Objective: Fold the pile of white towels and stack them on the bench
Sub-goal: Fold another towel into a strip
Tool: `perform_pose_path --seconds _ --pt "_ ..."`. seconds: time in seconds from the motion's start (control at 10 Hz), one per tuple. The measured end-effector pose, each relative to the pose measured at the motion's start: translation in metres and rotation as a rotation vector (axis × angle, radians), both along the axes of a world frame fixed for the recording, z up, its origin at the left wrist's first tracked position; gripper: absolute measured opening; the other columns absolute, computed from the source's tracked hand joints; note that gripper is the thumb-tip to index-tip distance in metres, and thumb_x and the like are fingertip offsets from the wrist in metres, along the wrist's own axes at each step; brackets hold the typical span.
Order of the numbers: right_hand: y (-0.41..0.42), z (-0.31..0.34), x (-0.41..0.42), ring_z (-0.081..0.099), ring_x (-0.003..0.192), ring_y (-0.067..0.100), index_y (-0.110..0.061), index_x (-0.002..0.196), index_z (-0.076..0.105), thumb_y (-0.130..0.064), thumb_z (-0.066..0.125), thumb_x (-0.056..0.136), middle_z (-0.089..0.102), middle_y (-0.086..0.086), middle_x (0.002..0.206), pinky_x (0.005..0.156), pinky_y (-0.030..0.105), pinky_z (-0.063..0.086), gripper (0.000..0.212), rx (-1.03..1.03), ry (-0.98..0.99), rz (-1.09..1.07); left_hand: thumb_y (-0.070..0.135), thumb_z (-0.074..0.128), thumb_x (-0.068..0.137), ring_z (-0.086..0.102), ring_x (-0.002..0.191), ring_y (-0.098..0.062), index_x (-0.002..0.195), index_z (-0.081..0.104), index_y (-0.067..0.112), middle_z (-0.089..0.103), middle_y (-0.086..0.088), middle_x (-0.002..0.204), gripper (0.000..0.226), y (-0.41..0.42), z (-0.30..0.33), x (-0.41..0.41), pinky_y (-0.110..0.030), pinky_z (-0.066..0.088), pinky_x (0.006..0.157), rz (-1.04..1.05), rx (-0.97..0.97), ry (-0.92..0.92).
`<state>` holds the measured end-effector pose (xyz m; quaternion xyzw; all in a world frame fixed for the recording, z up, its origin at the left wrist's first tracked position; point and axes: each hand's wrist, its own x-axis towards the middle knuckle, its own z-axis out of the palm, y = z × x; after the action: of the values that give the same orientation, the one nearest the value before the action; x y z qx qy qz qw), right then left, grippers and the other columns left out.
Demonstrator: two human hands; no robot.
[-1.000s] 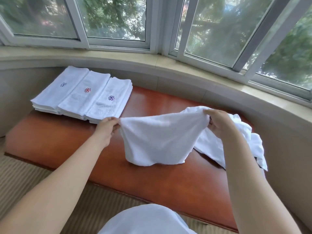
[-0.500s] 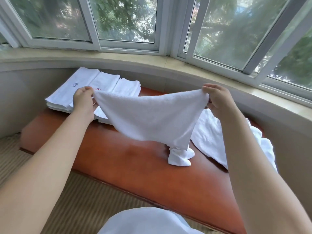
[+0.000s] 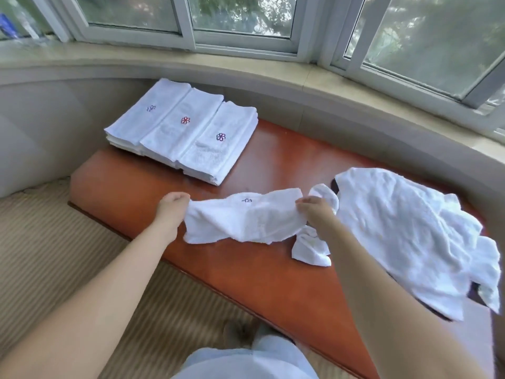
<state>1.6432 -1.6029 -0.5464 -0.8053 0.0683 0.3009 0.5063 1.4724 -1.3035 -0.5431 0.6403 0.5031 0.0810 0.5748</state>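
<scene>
- White towel with a small dark flower mark lies crumpled on the reddish-brown bench, near the front edge
- left hand pinches the towel's left end, fingers curled round the cloth
- right hand grips its right end the same way
- pile of unfolded towels sits just right of it, draped over the bench's right end
- three stacks of folded towels lie side by side at the back left, below the window sill
</scene>
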Motion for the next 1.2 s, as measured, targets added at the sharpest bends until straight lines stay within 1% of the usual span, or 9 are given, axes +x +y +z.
perform_pose_path --seconds 0.1,0.3,0.4,0.5,0.6,0.7,0.8,0.9,1.2 --pt "-0.001 -0.059 -0.026 0.065 0.086 0.018 -0.025 0.114 0.068 -0.014 0.062 0.092 0.068 0.003 0.109 0.070 0.028 0.055 0.025 -0.153 0.115 0.128 0.012 0.055 0.098 0.058 0.082 -0.023 0.109 0.070 0.014 0.065 -0.008 0.099 0.018 -0.036 -0.038 -0.008 -0.030 0.048 0.070 -0.212 -0.016 0.171" --pt "-0.017 -0.117 -0.026 0.052 0.104 0.020 -0.029 0.160 0.022 -0.005 0.061 0.094 0.044 -0.006 0.126 0.062 0.021 0.042 0.080 -0.179 0.174 0.229 0.016 0.047 0.099 0.055 0.076 -0.023 0.110 0.071 0.025 0.063 -0.010 0.101 0.028 -0.066 -0.075 -0.005 -0.029 0.048 0.072 -0.354 -0.043 0.336" --pt "-0.038 -0.132 -0.005 0.045 0.095 0.015 -0.032 0.158 0.023 -0.002 0.060 0.096 0.036 -0.017 0.099 0.063 0.016 0.034 0.079 -0.268 0.156 0.229 0.016 0.046 0.100 0.058 0.077 -0.017 0.111 0.070 0.027 0.064 -0.002 0.102 0.028 -0.074 -0.084 0.007 -0.024 0.048 0.069 -0.366 -0.041 0.341" --pt "-0.078 -0.135 0.017 0.048 0.090 0.016 -0.049 0.113 0.041 -0.014 0.058 0.099 0.033 -0.017 0.086 0.060 0.024 0.040 0.041 -0.364 0.179 0.165 0.014 0.046 0.099 0.055 0.082 -0.003 0.110 0.071 0.029 0.061 0.012 0.102 0.031 -0.085 -0.089 0.023 -0.019 0.042 0.067 -0.394 -0.017 0.317" --pt "-0.105 -0.128 0.022 0.054 0.094 0.021 -0.045 0.139 0.042 -0.021 0.051 0.103 0.050 -0.008 0.110 0.056 0.029 0.043 0.044 -0.426 0.242 0.056 0.012 0.044 0.100 0.051 0.081 0.001 0.108 0.071 0.030 0.057 0.016 0.096 0.033 -0.100 -0.090 0.039 -0.018 0.040 0.071 -0.434 -0.043 0.292" --pt "-0.120 -0.115 0.012 0.055 0.122 0.035 -0.037 0.160 0.022 -0.008 0.056 0.099 0.045 0.002 0.145 0.084 0.039 0.052 0.075 -0.294 0.227 -0.038 0.011 0.042 0.100 0.051 0.089 0.002 0.104 0.072 0.028 0.059 0.014 0.105 0.035 -0.109 -0.087 0.049 -0.025 0.042 0.088 -0.456 -0.083 0.280" --pt "-0.126 -0.102 -0.004 0.058 0.121 0.038 -0.044 0.155 0.033 -0.007 0.058 0.093 0.042 0.008 0.142 0.100 0.050 0.054 0.076 -0.196 0.225 -0.056 0.008 0.044 0.099 0.053 0.122 -0.017 0.104 0.074 0.023 0.060 0.003 0.128 0.034 -0.106 -0.078 0.047 -0.033 0.040 0.106 -0.419 -0.114 0.286" --pt "-0.134 -0.084 -0.006 0.062 0.110 0.030 -0.032 0.142 0.052 -0.007 0.061 0.090 0.052 0.008 0.136 0.081 0.040 0.058 0.058 -0.161 0.163 -0.063 0.014 0.059 0.098 0.056 0.124 -0.026 0.099 0.073 0.024 0.065 -0.001 0.123 0.017 -0.094 -0.066 0.039 -0.041 0.042 0.113 -0.419 -0.125 0.269" --pt "-0.168 -0.046 -0.023 0.053 0.068 0.016 -0.023 0.084 0.073 -0.009 0.066 0.087 0.063 -0.003 0.084 0.062 0.028 0.042 0.016 -0.311 0.019 -0.019 0.014 0.062 0.098 0.060 0.113 -0.020 0.100 0.073 0.024 0.066 0.003 0.115 0.015 -0.048 -0.044 0.006 -0.031 0.042 0.092 -0.554 0.017 0.299"
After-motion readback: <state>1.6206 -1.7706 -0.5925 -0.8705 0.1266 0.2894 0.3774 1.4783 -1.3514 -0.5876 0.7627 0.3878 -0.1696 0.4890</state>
